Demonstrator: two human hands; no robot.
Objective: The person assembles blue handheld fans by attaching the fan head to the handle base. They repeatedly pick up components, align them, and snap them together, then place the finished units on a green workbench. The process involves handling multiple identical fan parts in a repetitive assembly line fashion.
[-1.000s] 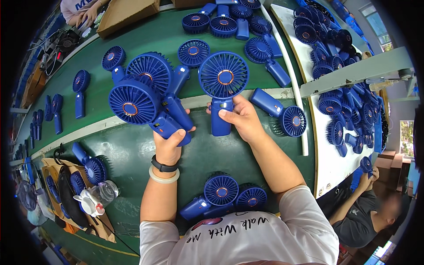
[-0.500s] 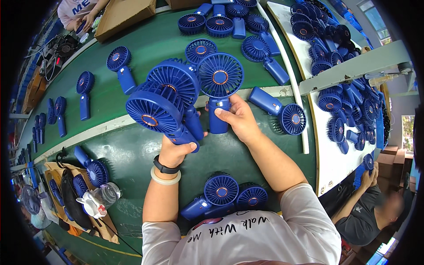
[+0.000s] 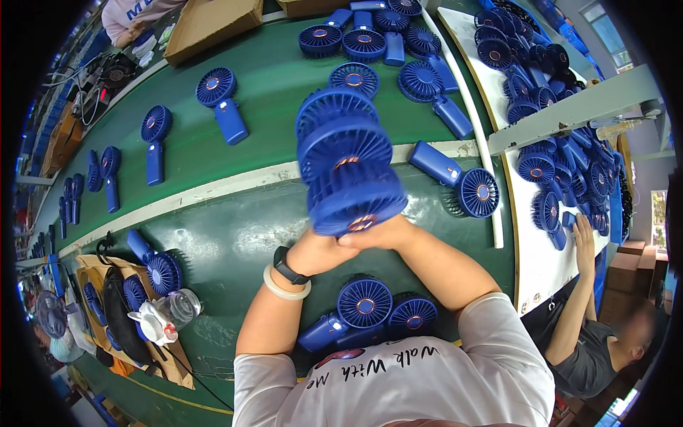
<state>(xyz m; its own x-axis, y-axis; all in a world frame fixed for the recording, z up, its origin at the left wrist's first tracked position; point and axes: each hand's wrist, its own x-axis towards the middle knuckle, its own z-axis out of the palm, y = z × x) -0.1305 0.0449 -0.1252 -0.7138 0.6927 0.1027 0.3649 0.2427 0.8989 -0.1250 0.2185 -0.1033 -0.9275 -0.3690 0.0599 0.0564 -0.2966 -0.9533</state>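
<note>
In front of my chest I hold a stack of blue handheld fans (image 3: 345, 148), their round heads overlapping one behind another and tilted toward me. The nearest fan head (image 3: 359, 201) hides the handles and most of my fingers. My left hand (image 3: 327, 250), with a black band and a pale bangle at its wrist, is closed below the stack. Pressed against it from the right, my right hand (image 3: 388, 232) is closed around the same bunch. Just beyond the stack, another fan (image 3: 353, 78) lies on the green belt. To the right lies a single fan (image 3: 459, 181).
More fans (image 3: 363, 44) sit at the far end. Two fans (image 3: 364, 304) lie close to my body. A white board (image 3: 530, 249) bears piled fans at right, beside a co-worker's raised hand (image 3: 585, 245). A plastic jar (image 3: 185, 306) and cardboard are at left.
My hands have come together; the fan in my right hand has joined those in my left. The belt's fans have shifted slightly right in view. The co-worker's hand has reached toward the board.
</note>
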